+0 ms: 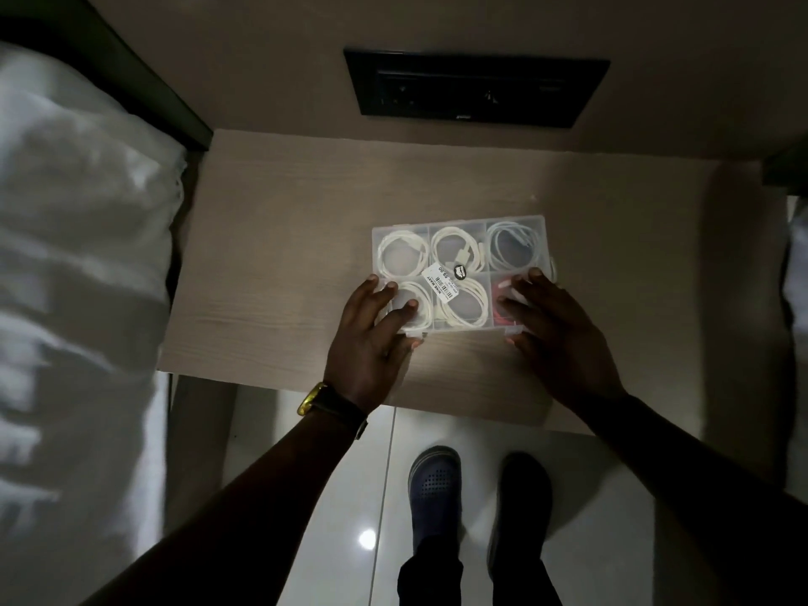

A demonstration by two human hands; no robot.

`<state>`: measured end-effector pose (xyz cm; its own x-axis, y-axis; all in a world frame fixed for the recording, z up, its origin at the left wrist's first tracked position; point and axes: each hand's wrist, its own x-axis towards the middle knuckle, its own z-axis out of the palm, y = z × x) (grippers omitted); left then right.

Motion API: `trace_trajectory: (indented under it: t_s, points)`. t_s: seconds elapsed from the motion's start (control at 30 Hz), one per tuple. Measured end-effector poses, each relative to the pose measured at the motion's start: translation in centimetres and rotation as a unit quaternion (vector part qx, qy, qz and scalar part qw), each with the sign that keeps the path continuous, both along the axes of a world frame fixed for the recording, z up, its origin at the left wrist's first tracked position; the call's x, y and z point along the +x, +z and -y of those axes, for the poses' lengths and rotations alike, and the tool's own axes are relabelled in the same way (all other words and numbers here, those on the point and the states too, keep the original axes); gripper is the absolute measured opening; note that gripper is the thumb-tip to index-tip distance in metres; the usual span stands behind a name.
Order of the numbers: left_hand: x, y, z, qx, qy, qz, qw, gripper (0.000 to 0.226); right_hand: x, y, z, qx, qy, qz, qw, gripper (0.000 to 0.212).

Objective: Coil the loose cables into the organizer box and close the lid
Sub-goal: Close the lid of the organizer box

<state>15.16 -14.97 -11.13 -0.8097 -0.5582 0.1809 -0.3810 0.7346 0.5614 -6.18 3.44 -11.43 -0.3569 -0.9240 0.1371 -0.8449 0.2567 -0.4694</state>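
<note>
My left hand (371, 330) and right hand (553, 330) press flat, fingers spread, on the organizer box (459, 242) mid-counter (271, 238); a coiled cable (402, 255) springing up could keep its front latches unsnapped.

Both forearms bare, no sleeves in view. Left wrist carries a watch (325, 402): gold-toned case on a dark strap; right hand (564, 343) and left hand (371, 338) show no rings or gloves. Below, dark trousers (433, 570) and perforated clog-style shoes (435, 487), the left one blue-grey, the right one darker in shadow.
</note>
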Motion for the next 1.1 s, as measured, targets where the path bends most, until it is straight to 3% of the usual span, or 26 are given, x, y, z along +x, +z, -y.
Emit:
trace_trajectory:
  t_s: [0.23,0.33,0.53,0.6,0.73,1.1]
  points:
    - [-1.1,-0.4,0.8,-0.038,0.003,0.061,0.997,0.039,-0.1,0.2,1.8,-0.005,-0.009,-0.086,0.996,0.037]
    - [-2.5,0.3,2.0,-0.023,-0.003,0.078,0.997,0.041,-1.0,0.9,3.0,0.009,-0.006,-0.078,0.997,0.036]
    - [-6.9,2.2,6.5,0.025,0.015,0.097,0.995,0.07,-5.9,1.6,4.9,0.05,-0.056,-0.006,0.997,0.064]
    - [-7.7,2.0,7.6,0.041,0.04,0.095,0.994,0.064,-7.3,1.5,5.8,0.061,-0.09,0.012,0.994,0.066]
    - [-8.7,1.5,8.3,0.046,0.052,0.096,0.993,0.049,-8.4,0.9,6.4,0.085,-0.063,0.003,0.994,0.057]
    - [-9.0,1.8,8.0,0.042,0.1,0.085,0.99,0.044,-8.7,1.5,6.6,0.076,-0.027,0.001,0.997,0.057]
